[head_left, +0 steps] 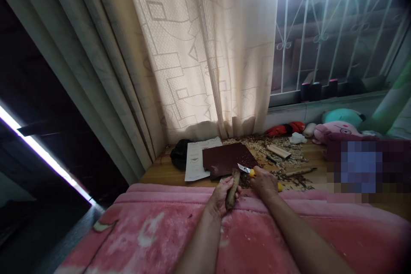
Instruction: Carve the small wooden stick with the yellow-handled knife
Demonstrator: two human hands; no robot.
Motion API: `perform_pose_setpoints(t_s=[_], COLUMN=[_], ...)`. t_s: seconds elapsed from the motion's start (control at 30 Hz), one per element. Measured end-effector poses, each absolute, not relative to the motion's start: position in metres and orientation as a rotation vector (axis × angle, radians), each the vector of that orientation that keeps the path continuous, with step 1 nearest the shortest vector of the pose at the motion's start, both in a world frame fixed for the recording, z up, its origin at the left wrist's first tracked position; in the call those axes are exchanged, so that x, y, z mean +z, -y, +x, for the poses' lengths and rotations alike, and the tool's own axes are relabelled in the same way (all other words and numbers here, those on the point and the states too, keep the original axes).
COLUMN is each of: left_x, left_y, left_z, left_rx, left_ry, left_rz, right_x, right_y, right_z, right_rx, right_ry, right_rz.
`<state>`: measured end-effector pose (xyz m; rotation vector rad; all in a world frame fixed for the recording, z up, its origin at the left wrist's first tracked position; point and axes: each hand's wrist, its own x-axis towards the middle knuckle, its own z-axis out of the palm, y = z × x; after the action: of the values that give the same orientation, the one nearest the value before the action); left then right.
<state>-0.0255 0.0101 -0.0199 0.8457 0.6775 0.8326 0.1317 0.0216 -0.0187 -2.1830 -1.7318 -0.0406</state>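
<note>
My left hand (221, 197) is closed around a short piece of wood (231, 195) with rough brown bark, held tilted above the near edge of the table. In my right hand (265, 183) is a yellow utility knife (252, 173), its blade out and pointing left. The blade sits a little above and to the right of the wood's upper end, apart from it as far as I can see. Behind both hands lies a dark maroon sheet (227, 158), partly over a printed white paper (195, 160).
Wood shavings (295, 154) cover the table's right part, around a pale carved wood piece (278, 151) and a thin stick (302, 172). A black bag (180, 154) lies left, plush toys (340, 128) at the back right. A pink blanket (154, 231) covers the front.
</note>
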Motion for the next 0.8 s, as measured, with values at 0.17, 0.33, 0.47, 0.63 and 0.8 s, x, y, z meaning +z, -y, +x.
perform_pose_setpoints(t_s=[0.17, 0.33, 0.47, 0.63, 0.8], left_x=[-0.019, -0.018, -0.019, -0.026, -0.027], left_y=[-0.009, -0.006, -0.006, -0.008, -0.008], left_z=[-0.024, -0.024, -0.024, -0.023, -0.019], left_rx=[0.832, 0.869, 0.869, 0.828, 0.822], left_ry=[-0.648, -0.635, -0.651, -0.749, -0.784], left_rz=[0.863, 0.861, 0.840, 0.869, 0.950], right_x=[-0.023, -0.022, -0.022, -0.026, -0.029], right_y=[-0.023, -0.023, -0.023, -0.024, -0.025], right_z=[0.134, 0.133, 0.135, 0.138, 0.140], right_rx=[-0.081, -0.102, -0.092, -0.074, -0.028], right_ry=[1.737, 1.733, 1.712, 1.754, 1.784], right_rz=[-2.141, -2.119, -2.112, -1.983, -1.846])
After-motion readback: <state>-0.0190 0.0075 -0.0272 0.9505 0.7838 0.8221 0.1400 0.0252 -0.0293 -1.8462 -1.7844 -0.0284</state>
